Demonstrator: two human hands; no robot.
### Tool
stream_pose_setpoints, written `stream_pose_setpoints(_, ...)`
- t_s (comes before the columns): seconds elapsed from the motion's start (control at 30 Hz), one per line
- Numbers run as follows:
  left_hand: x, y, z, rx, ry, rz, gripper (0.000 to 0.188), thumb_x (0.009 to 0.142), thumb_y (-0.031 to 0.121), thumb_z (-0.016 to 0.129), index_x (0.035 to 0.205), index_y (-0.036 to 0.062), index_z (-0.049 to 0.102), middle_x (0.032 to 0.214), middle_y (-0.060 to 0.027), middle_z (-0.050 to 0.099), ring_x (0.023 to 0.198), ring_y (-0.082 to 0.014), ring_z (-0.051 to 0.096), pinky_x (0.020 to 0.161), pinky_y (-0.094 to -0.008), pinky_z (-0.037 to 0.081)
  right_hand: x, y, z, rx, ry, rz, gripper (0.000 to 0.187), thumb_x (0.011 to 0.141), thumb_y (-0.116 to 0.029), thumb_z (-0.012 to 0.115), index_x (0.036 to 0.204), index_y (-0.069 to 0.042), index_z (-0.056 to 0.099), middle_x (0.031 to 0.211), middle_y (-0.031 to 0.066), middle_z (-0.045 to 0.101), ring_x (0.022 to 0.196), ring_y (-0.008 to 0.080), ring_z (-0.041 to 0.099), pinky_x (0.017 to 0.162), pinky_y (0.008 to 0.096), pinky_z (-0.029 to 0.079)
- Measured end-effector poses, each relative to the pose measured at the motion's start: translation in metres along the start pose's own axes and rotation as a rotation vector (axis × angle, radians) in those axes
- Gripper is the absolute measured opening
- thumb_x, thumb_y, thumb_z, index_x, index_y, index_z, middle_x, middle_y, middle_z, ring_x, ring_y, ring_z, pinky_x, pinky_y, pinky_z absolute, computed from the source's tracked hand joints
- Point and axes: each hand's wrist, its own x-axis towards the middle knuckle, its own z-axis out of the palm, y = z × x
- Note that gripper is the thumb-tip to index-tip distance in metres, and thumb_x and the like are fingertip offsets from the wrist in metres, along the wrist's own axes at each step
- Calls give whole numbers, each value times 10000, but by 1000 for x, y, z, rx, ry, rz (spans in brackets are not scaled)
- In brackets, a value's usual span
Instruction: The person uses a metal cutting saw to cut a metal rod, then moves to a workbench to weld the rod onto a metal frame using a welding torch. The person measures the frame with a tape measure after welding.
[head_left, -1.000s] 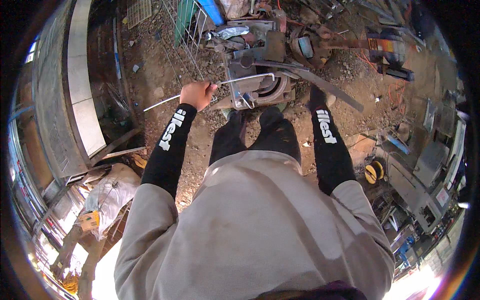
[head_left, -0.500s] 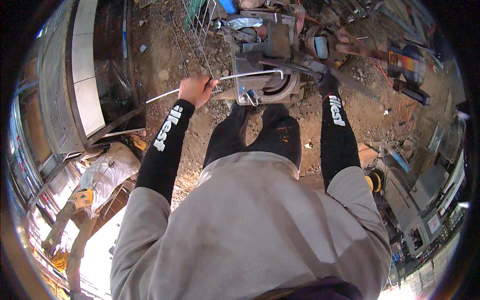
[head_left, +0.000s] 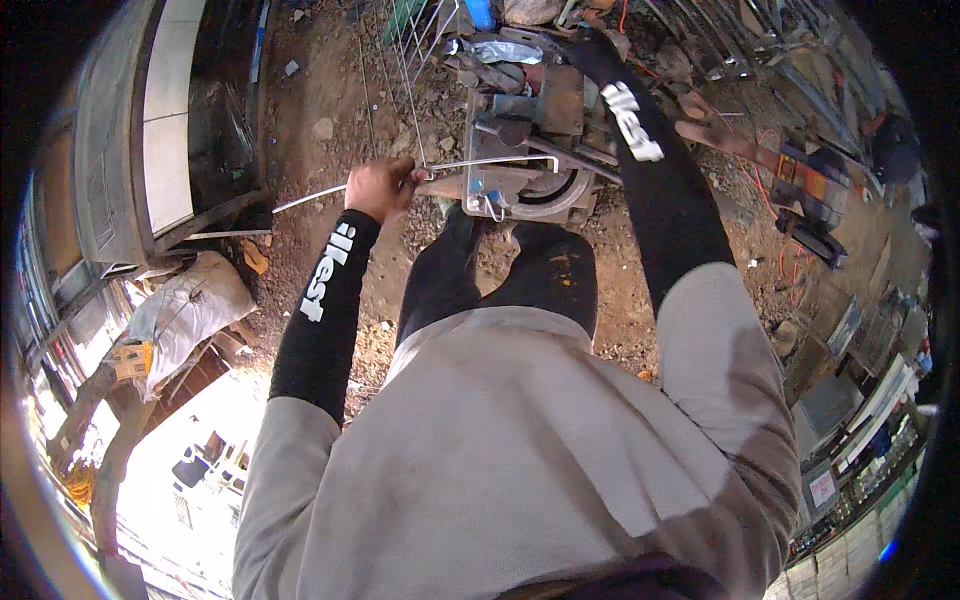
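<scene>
My left hand [head_left: 376, 190] is closed around a thin pale metal rod [head_left: 490, 162], which sticks out on both sides of the fist. The rod's right end has a short downward bend and lies over a metal bench machine [head_left: 480, 200] with a curved slotted plate. My right arm stretches far forward past the machine. At its end, my right hand [head_left: 592, 55], dark and seemingly gloved, is by a clutter of bags and metal behind the machine. Its fingers do not show clearly.
A wire-mesh frame [head_left: 410, 60] stands ahead on the left. A wooden cabinet [head_left: 110, 150] and a pale sack [head_left: 195, 305] are at the left. Metal bars [head_left: 800, 80], an orange cord [head_left: 765, 185] and a long tool with an orange band [head_left: 805, 180] lie at the right.
My right hand has moved forward and left, from beside the machine's right side to behind it. My left hand still grips the rod, which has shifted slightly left.
</scene>
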Motion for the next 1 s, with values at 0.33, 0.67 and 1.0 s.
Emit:
stream_pose_setpoints(0.33, 0, -6, -4, 20, -34, -99, 420, 954, 521, 615, 824, 125, 675, 701, -144, 654, 710, -386, 674, 627, -510, 519, -17, -56, -28, 184, 19, 221, 479, 1010, -235, 534, 1475, -122, 514, 1375, 154, 621, 1208, 293, 620, 1021, 405, 483)
stream_pose_setpoints(0.67, 6, -4, -7, 58, -140, -121, 360, 967, 482, 599, 888, 137, 665, 759, -143, 677, 756, -395, 680, 664, -527, 523, -31, -57, -21, 193, 44, 277, 450, 1034, -277, 499, 1455, -121, 530, 1376, 161, 628, 1186, 322, 642, 1001, 431, 495)
stream_pose_setpoints(1.0, 22, 3, -11, 74, -155, -21, 388, 961, 494, 608, 865, 119, 642, 766, -159, 677, 775, -417, 675, 684, -533, 524, -36, -75, -30, 88, 66, 171, 363, 1038, -283, 503, 1340, -100, 586, 1249, 147, 657, 1094, 301, 655, 950, 415, 507)
